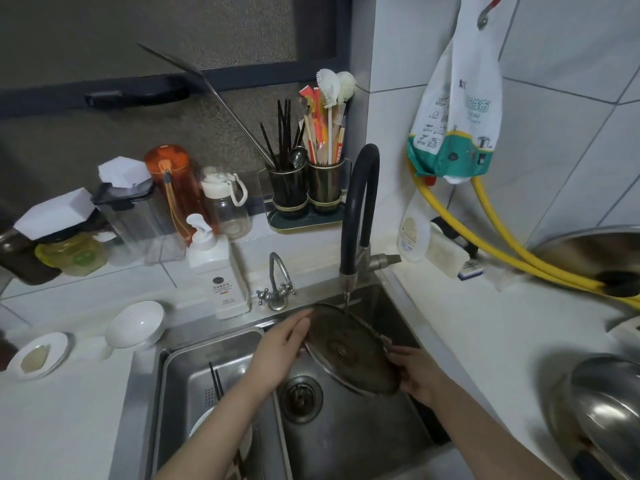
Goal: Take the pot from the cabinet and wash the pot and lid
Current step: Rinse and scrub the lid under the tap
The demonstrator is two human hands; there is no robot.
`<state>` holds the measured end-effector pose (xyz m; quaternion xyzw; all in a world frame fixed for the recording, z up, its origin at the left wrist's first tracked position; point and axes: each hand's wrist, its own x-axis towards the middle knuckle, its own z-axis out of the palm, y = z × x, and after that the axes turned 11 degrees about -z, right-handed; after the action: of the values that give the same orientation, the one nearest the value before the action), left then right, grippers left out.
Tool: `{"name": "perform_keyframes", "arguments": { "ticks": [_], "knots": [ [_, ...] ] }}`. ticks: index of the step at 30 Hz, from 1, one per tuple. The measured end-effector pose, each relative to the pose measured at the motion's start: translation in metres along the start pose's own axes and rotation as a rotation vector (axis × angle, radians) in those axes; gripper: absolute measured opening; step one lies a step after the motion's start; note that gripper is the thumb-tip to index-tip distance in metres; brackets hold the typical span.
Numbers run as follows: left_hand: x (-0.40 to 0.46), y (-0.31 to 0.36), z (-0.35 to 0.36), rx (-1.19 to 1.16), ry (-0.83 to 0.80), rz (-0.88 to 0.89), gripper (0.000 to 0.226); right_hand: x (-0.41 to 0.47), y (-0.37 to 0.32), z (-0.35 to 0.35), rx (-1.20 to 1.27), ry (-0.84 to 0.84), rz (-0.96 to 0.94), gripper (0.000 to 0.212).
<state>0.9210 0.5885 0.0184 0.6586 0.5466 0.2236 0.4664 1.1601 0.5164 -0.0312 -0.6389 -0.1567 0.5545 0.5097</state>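
A round glass lid [349,351] with a metal rim is tilted over the sink [349,441], underside toward me. A thin stream of water falls on its top edge from the black faucet [356,216]. My left hand [280,348] holds the lid's left edge, fingers lying along the rim. My right hand [420,374] grips its lower right edge, fingers curled behind it. The steel pot [606,410] sits on the counter at the right.
A drain [300,396] lies under the lid. The left sink basin [194,386] holds chopsticks and a plate. A soap bottle [221,271], small tap [277,285], white bowls [135,323], utensil holders [306,185] and a yellow hose [512,251] surround the sink.
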Motion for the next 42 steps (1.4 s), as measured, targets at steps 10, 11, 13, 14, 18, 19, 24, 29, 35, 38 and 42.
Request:
{"name": "perform_keyframes", "arguments": {
  "ticks": [10, 11, 13, 14, 18, 19, 24, 29, 35, 38, 42],
  "knots": [
    [0.012, -0.027, -0.014, 0.167, 0.025, 0.055, 0.057, -0.004, -0.016, 0.0, 0.012, -0.054, 0.105, 0.016],
    [0.012, -0.025, -0.01, 0.085, 0.043, -0.007, 0.049, -0.003, -0.018, 0.001, 0.028, -0.04, 0.097, 0.016],
    [0.013, -0.017, 0.001, -0.07, 0.085, -0.109, 0.024, -0.003, -0.021, 0.008, 0.044, -0.015, 0.102, 0.022],
    [0.015, -0.015, 0.005, -0.145, 0.1, -0.143, 0.019, -0.005, -0.023, 0.012, 0.049, -0.014, 0.103, 0.026],
    [0.026, -0.009, 0.015, -0.297, 0.121, -0.357, 0.033, -0.004, -0.024, 0.018, -0.008, 0.005, 0.092, 0.049],
    [0.028, -0.009, 0.016, -0.335, 0.129, -0.418, 0.037, -0.005, -0.027, 0.019, -0.034, 0.005, 0.088, 0.052],
    [0.029, -0.008, 0.02, -0.631, 0.127, -0.65, 0.038, -0.007, -0.046, 0.023, -0.164, 0.042, 0.03, 0.041],
    [0.033, -0.028, 0.031, -0.806, 0.065, -0.809, 0.046, -0.007, -0.057, 0.028, -0.182, 0.005, -0.057, 0.038],
    [0.038, -0.036, 0.052, -0.997, -0.138, -0.993, 0.063, -0.015, -0.075, 0.03, -0.126, 0.009, -0.162, 0.023],
    [0.034, -0.034, 0.06, -1.103, -0.243, -1.003, 0.065, -0.021, -0.083, 0.033, -0.068, -0.029, -0.207, 0.022],
    [0.033, -0.027, 0.068, -1.127, -0.27, -0.96, 0.06, -0.025, -0.082, 0.033, -0.091, 0.012, -0.28, 0.022]
  ]
}}
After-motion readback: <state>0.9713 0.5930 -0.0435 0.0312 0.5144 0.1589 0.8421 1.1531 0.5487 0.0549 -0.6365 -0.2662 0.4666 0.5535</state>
